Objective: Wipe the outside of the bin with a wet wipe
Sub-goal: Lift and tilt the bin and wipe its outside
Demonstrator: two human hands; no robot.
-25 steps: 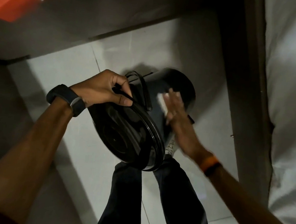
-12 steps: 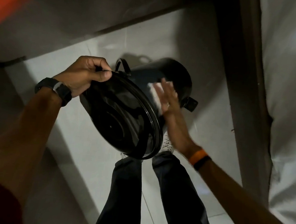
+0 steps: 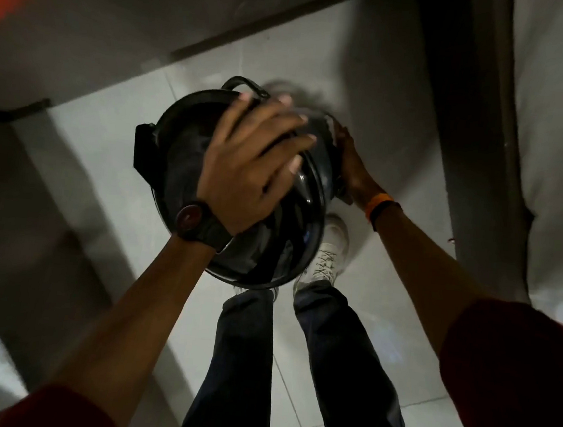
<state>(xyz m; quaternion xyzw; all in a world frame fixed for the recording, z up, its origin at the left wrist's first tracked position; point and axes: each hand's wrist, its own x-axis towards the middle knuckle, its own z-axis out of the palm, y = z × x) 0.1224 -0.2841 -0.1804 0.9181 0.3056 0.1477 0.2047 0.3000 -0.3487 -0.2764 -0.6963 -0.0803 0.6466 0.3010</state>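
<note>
A pale tiled floor (image 3: 107, 148) lies in dim light, with white fabric (image 3: 562, 137) along the right.

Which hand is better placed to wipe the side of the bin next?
Probably the right hand: it lies against the outer wall of the bin, while the left hand is spread over its near end, steadying it.

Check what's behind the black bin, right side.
The right hand lies against the round black plastic bin's far wall; its palm and any wet wipe are hidden by the bin. Below: a white lace-up shoe and pale tiled floor.
</note>
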